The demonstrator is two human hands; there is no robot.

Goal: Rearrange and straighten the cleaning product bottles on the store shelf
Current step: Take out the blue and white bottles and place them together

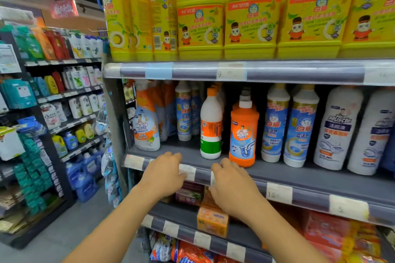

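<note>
Bottles (244,132): smooth, rounded, probably plastic.

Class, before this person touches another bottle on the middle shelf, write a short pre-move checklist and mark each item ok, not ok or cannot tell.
1. Left hand free, nothing in its grip: ok.
2. Right hand free: ok.
3. Orange drain cleaner bottle upright: ok.
4. White bottle with orange cap label facing front: not ok, turned sideways.
5. Front row even along the shelf edge: not ok, gap between the spray bottle and the white bottle.
6. Stock behind the front row standing straight: cannot tell.
</note>
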